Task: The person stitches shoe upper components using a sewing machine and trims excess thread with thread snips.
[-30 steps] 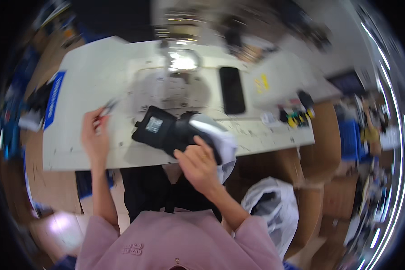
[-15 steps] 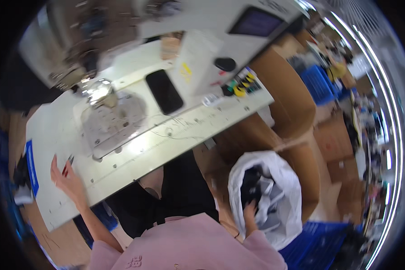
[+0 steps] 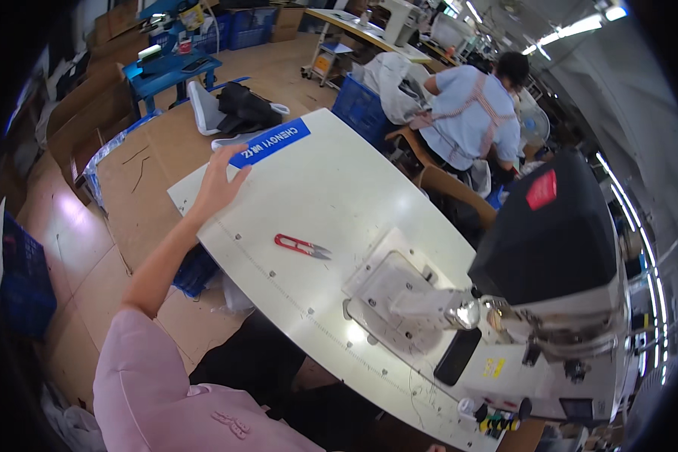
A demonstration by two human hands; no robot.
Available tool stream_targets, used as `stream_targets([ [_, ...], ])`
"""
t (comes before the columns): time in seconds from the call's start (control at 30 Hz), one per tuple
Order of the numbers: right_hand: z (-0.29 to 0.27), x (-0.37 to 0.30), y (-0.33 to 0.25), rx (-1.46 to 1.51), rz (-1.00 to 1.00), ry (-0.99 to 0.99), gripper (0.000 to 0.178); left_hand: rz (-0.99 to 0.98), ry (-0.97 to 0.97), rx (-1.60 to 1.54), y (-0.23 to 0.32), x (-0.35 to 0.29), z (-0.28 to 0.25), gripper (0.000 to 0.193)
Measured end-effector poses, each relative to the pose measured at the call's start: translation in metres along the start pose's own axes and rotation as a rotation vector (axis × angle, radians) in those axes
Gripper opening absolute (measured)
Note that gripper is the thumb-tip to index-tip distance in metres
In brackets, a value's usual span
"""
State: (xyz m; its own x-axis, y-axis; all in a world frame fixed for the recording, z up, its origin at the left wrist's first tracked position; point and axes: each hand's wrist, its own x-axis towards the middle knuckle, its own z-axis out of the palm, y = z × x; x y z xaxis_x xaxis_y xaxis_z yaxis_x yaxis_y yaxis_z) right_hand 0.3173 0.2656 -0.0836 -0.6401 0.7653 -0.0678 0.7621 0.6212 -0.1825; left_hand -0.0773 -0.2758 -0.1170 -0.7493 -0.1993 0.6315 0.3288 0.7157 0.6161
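Note:
My left hand [image 3: 220, 182] reaches over the far left edge of the white sewing table [image 3: 339, 173], fingers stretched and apart, nothing visible in it. Its fingertips are by a blue label [image 3: 273, 143] on the tabletop and close to a pile of black and grey pieces [image 3: 242, 109], which lies on cardboard just past the edge. A pair of red-handled thread snips [image 3: 301, 246] lies on the table between that hand and the sewing machine [image 3: 557, 233]. Only a sliver of my right hand [image 3: 435, 448] shows at the lower edge; its fingers are hidden.
A black phone [image 3: 458, 355] lies beside the machine's bed. Several thread spools [image 3: 497, 420] stand at the table's near right. A large cardboard box [image 3: 154, 162] sits against the left end. Beyond the table, a person [image 3: 471, 113] works near a blue crate [image 3: 360, 105].
The view has swung left. My left hand has let go of the red snips and moved to the table's far left edge. My right hand has come out of the white bag.

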Motion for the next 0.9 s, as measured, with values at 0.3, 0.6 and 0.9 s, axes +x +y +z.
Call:
stream_targets([
  [0.3, 0.007, -0.006, -0.108, 0.170, -0.422, -0.183, 0.021, -0.352, -0.207, 0.468, -0.191, 0.139, 0.058, 0.041],
  [0.6, 0.005, -0.025, -0.085, 0.026, -0.318, -0.132, 0.027, -0.293, -0.557, 0.742, -0.267, 0.139, 0.069, 0.054],
  [0.9, -0.009, -0.001, -0.161, 0.142, -0.668, -0.108, 0.024, 0.200, -0.056, 0.625, -0.195, 0.123, -0.082, 0.020],
])
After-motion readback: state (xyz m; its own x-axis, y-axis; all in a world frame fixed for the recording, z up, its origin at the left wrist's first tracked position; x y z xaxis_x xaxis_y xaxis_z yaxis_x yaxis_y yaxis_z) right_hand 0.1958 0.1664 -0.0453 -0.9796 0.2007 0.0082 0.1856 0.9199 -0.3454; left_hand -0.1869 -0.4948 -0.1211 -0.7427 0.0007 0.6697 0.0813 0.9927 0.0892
